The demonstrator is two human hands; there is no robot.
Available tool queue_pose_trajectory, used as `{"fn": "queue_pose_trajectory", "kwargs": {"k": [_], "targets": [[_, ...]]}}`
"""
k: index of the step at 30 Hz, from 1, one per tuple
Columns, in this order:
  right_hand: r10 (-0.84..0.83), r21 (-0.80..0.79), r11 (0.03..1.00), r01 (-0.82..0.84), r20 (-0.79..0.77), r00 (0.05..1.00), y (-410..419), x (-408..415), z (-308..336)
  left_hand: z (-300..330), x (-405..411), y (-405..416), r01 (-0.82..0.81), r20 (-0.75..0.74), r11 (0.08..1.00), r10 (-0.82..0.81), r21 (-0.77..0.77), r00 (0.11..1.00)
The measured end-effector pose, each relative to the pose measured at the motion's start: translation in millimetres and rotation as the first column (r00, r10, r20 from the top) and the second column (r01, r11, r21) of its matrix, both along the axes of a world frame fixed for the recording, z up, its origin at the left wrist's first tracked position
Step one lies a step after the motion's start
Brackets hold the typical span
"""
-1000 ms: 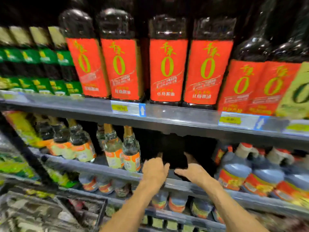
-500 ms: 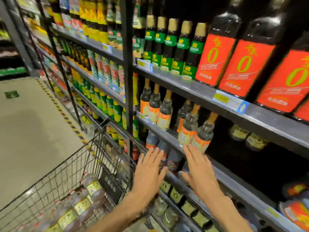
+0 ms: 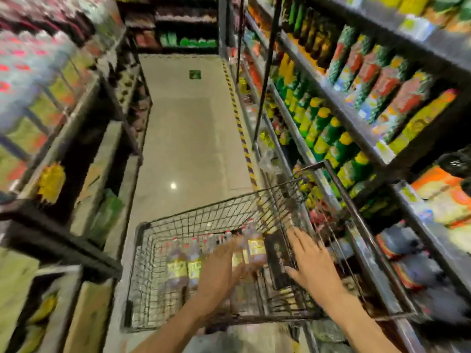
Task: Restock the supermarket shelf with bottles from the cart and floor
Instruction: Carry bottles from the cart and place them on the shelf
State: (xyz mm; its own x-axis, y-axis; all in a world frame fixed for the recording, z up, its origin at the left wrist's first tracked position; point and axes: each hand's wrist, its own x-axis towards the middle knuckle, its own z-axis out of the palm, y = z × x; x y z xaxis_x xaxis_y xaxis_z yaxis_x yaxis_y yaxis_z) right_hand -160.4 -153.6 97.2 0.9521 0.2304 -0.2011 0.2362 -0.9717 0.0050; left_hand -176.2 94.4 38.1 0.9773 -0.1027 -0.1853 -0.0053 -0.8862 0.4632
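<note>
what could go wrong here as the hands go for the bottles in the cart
1. The bottles lie packed together in the cart; pulling one might roll or knock its neighbours.
2. The right hand is over the cart's wire side, so fingers could snag.
3. The left hand is open with no grip yet; a rushed grab may slip.

floor (image 3: 186, 138): pale, glossy — one light glare | striped tape (image 3: 240, 128) along right edge | far shelving (image 3: 178, 29) dark
</note>
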Motion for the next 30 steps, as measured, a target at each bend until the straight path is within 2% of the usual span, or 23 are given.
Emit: {"fn": "queue_pose_trajectory", "kwargs": {"k": [5,8,11,14,17,19,21,24,26,27,29,30], "targets": [[0.009,0.145,0.989,0.009,-0.123,0.992,59,39,-50,-53,18,79,-0.276,-0.185,0.960,0.264,-0.042,0.947],[0.006,0.188,0.982,0.035,-0.212,0.977,79,60,-79,-108,31,119,-0.412,-0.325,0.911,0.399,0.033,0.857],[0.023,0.175,0.984,0.028,-0.283,0.959,93,78,-118,-185,40,154,-0.483,-0.443,0.871,0.468,0.087,0.765],[0.074,0.074,0.996,-0.055,-0.284,0.956,103,90,-156,-221,54,170,-0.431,-0.447,0.884,0.465,0.182,0.765],[0.084,-0.018,0.995,-0.095,-0.321,0.943,103,109,-208,-266,72,173,-0.495,-0.510,0.850,0.511,0.180,0.692],[0.071,-0.021,0.996,-0.083,-0.339,0.938,105,114,-241,-286,85,169,-0.573,-0.524,0.808,0.551,0.138,0.650],[0.073,0.039,0.997,-0.064,-0.323,0.944,104,114,-260,-307,89,167,-0.693,-0.481,0.710,0.654,0.124,0.584],[-0.012,0.141,0.988,0.068,-0.365,0.931,94,111,-283,-341,87,169,-0.809,-0.432,0.580,0.757,0.098,0.490],[-0.101,0.130,0.978,0.162,-0.384,0.918,87,109,-290,-349,82,170,-0.851,-0.457,0.519,0.777,0.076,0.433],[-0.142,0.125,0.971,0.206,-0.392,0.909,86,111,-289,-348,80,170,-0.858,-0.470,0.510,0.774,0.063,0.425],[-0.304,0.190,0.894,0.406,-0.407,0.861,80,120,-290,-342,76,169,-0.854,-0.443,0.519,0.776,0.044,0.448],[-0.369,0.182,0.865,0.469,-0.404,0.837,76,127,-292,-334,77,166,-0.841,-0.409,0.541,0.774,0.030,0.484]]}}
